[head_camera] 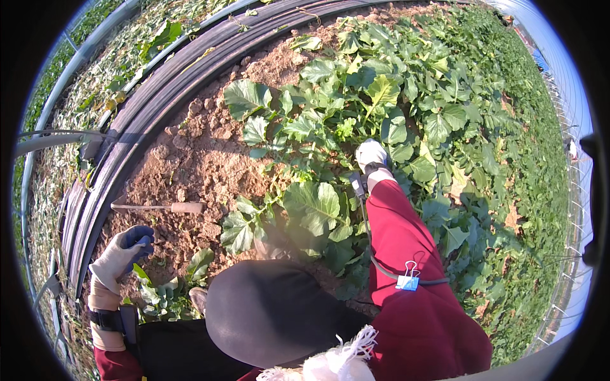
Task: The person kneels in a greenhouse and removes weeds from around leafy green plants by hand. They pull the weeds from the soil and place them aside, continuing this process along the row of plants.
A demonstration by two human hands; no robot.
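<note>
My right hand (371,155), in a white glove, reaches in among the leafy green plants (314,128). Its fingers are hidden by the glove's back and the foliage, so any grip is not visible. Low on the left, my left hand (125,252) wears a white glove with dark blue coated fingers. Those fingers are loosely curled with nothing seen in them, above bare soil. Just beyond that hand, a hand tool (187,207) with a wooden handle and thin metal shank lies on the reddish clods (205,166). Its far end is near the dark hoses.
Dark flat hoses or plastic strips (143,114) curve along the left side, with metal pipes (47,100) beyond. Dense plants (495,124) cover the right. My bent knee (267,309) is in front. A cable runs along my right sleeve (405,243), held by a blue binder clip (408,282).
</note>
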